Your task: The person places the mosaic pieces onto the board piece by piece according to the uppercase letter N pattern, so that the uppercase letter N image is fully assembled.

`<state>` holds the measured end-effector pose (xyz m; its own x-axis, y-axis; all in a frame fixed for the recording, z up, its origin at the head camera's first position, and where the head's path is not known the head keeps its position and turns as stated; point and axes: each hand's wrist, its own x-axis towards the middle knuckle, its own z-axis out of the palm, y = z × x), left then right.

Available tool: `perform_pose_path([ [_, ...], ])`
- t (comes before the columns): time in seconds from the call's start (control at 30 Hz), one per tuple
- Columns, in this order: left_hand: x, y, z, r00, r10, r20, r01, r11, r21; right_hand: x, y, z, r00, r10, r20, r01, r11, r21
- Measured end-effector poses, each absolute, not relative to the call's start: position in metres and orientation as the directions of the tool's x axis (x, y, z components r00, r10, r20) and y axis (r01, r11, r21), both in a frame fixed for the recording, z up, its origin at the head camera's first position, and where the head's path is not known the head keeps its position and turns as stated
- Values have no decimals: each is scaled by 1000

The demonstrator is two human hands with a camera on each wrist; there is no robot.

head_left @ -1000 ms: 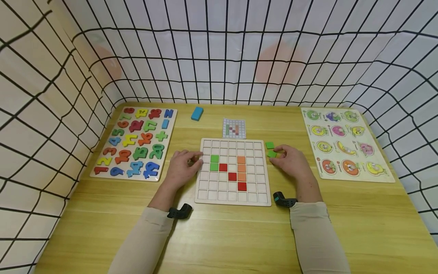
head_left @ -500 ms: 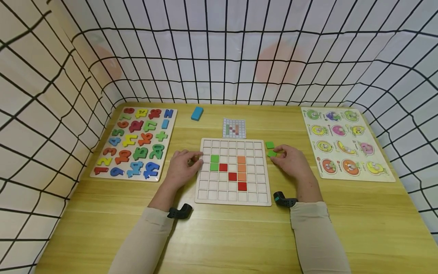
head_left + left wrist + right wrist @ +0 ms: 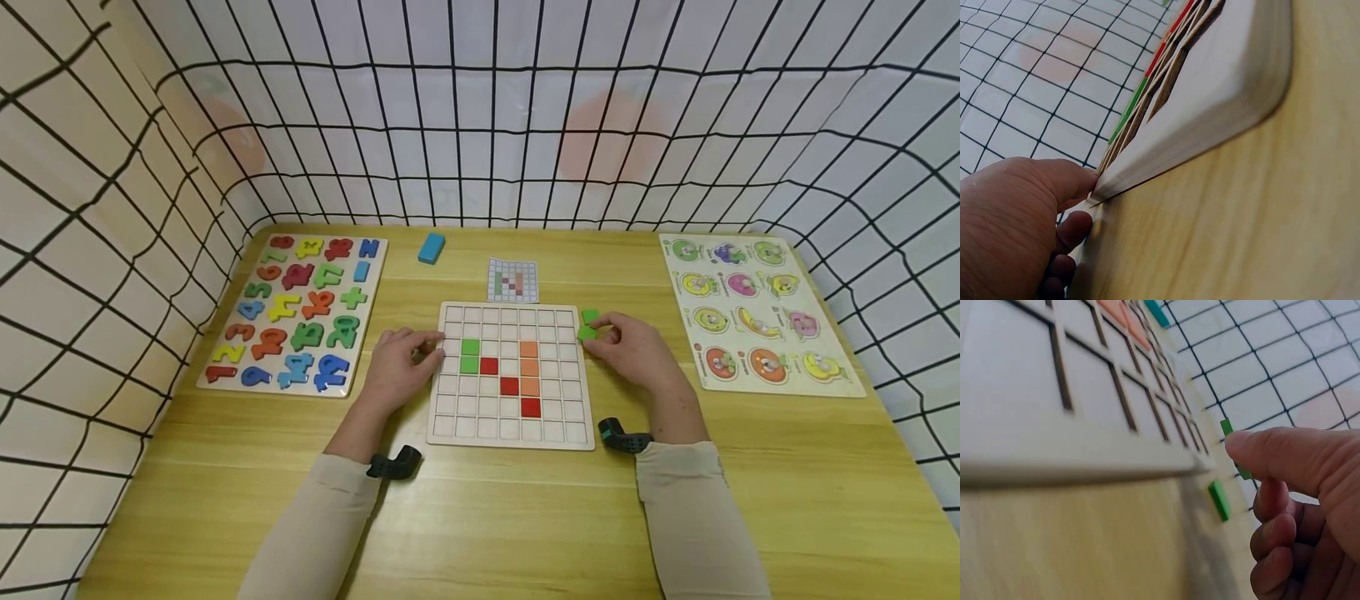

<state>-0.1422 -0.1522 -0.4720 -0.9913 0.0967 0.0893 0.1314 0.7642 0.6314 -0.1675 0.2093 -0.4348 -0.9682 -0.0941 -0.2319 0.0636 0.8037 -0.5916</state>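
Observation:
A pale wooden grid board (image 3: 510, 429) lies in the middle of the table, with green tiles (image 3: 470, 357), red tiles (image 3: 509, 387) and orange tiles (image 3: 529, 358) set in its squares. At the board's left edge is my left hand (image 3: 397, 367), its thumb and forefinger touching the rim. My right hand (image 3: 637, 348), just past the right edge, pinches a green square tile (image 3: 1244, 470) between thumb and forefinger, and the thumb covers part of it. The tile is raised off the table. Another green tile (image 3: 1219, 500) lies on the table beside the board.
A small pattern card (image 3: 513, 282) lies behind the board, and a blue block (image 3: 431, 248) sits further back. To the left is a number puzzle (image 3: 292, 317); a fruit puzzle (image 3: 761, 317) is at the right. Black wire mesh (image 3: 480, 133) encloses the table's back and sides.
My right hand has shifted slightly left and away from me, lifting the pinched green tile toward the board's right edge. The left hand has stayed at the board's left rim.

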Motion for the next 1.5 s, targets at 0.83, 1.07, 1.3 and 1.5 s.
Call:
perform_pose_path([
  [0.83, -143, -153, -473, -991, 97, 96, 136, 768, 626, -145, 137, -419, -926, -330, -182, -142, 752, -644],
  [1.07, -143, -153, -473, -988, 106, 112, 153, 764, 626, -139, 120, -423, -906, -394, -156, -192, 710, -677],
  [1.3, -143, -154, -473, -986, 112, 126, 166, 762, 625, -133, 105, -424, -890, -420, -177, -221, 737, -639],
  [1.5, -142, -153, -473, -986, 111, 127, 166, 763, 624, -128, 93, -424, -884, -427, -188, -229, 749, -622],
])
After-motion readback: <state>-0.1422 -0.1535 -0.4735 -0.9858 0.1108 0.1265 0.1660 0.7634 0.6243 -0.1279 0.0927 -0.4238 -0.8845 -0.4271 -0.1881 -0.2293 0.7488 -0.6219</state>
